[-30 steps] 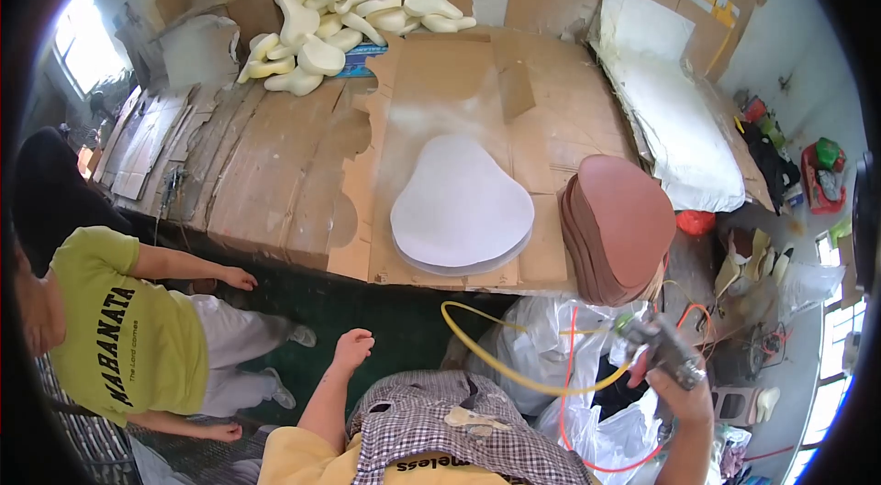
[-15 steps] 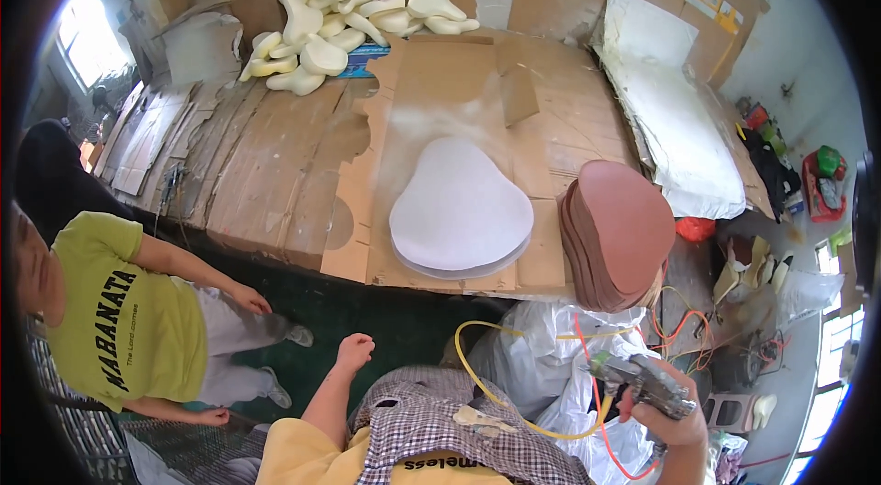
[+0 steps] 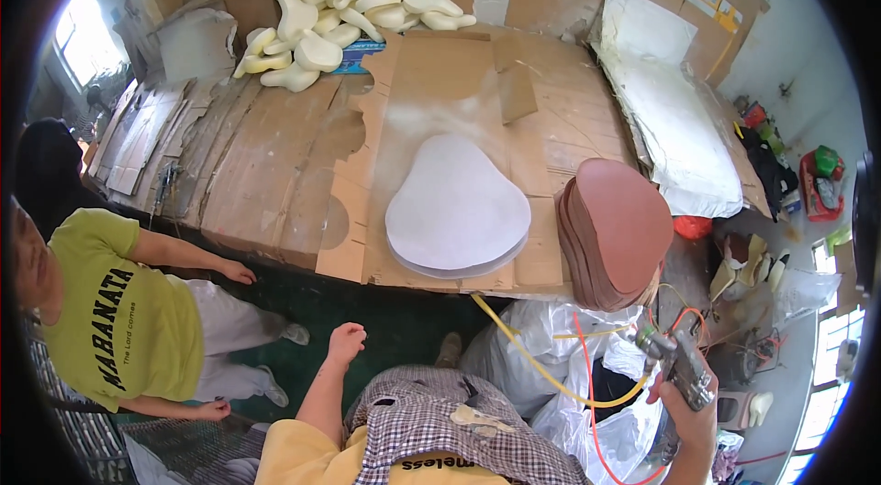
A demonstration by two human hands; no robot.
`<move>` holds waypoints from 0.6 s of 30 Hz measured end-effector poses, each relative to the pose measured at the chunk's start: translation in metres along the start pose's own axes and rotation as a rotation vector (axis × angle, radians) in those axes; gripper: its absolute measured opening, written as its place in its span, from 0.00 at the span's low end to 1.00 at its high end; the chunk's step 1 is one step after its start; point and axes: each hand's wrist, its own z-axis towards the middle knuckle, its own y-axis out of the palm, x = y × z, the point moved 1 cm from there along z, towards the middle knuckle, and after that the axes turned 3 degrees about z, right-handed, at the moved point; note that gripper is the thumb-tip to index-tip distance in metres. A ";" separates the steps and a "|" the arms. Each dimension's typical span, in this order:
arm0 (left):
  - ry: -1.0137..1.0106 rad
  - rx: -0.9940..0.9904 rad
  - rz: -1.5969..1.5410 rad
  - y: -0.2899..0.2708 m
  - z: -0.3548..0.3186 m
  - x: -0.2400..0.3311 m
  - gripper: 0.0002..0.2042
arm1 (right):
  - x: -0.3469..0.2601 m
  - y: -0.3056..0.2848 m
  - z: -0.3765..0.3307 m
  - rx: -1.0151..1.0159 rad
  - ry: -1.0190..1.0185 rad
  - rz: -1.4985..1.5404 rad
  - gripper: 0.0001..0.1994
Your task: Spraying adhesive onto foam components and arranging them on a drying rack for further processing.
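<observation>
The cardboard-covered worktop (image 3: pixel 275 155) carries a stack of pale pear-shaped sheets (image 3: pixel 456 207) beside a brown pear-shaped stack (image 3: pixel 617 228); the right hand (image 3: pixel 690 412) grasps a grey metal spray gun (image 3: pixel 677 364) below the worktop edge, and the left hand (image 3: pixel 345 341) hangs released.

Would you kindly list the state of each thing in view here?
right hand: closed around the spray gun
spray gun: held, hoses attached
left hand: open, empty
grey pear-shaped sheets: stacked flat on cardboard
brown pear-shaped sheets: stacked at the table edge
</observation>
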 end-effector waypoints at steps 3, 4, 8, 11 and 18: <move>0.032 0.021 -0.005 -0.001 0.005 0.017 0.10 | -0.003 0.006 -0.002 -0.149 0.047 0.070 0.29; 0.048 0.030 -0.024 -0.001 0.007 0.023 0.10 | -0.004 0.012 -0.002 -0.223 0.057 0.146 0.29; 0.115 0.009 -0.074 0.008 0.010 0.041 0.10 | 0.005 0.040 0.020 -0.244 -0.010 0.203 0.29; 0.109 -0.012 -0.074 0.015 0.010 0.049 0.10 | 0.001 0.054 0.036 -0.127 -0.058 0.202 0.30; 0.200 0.027 -0.019 0.021 0.025 0.067 0.09 | -0.003 0.028 0.033 0.049 -0.051 0.034 0.26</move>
